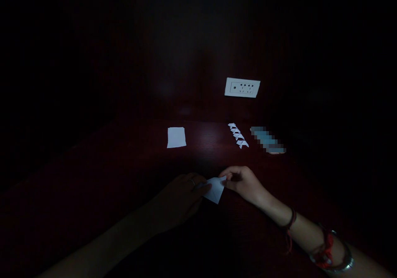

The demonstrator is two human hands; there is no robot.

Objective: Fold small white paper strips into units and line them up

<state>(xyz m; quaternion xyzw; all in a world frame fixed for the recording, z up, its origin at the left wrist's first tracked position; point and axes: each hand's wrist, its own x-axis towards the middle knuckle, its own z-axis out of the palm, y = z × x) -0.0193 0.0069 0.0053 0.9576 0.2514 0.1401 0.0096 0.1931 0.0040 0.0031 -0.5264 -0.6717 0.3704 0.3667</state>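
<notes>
A small folded sheet of white paper (215, 192) is held between both hands above the dark red table. My left hand (187, 193), in shadow and wearing a ring, pinches its left side with the thumb on top. On the upper right corner, my right hand (240, 182) grips the paper between thumb and fingers. Beyond the hands lies a stack of white paper sheets (176, 137). To the right of that stack, several small folded paper pieces (238, 136) sit in a slanting row.
A phone (267, 140) with a blurred-out screen lies right of the folded pieces. The table (124, 158) meets a dark wall at the back, where a white socket panel (242, 87) is mounted. Bracelets circle my right forearm. Light is dim, and the room's sides are black.
</notes>
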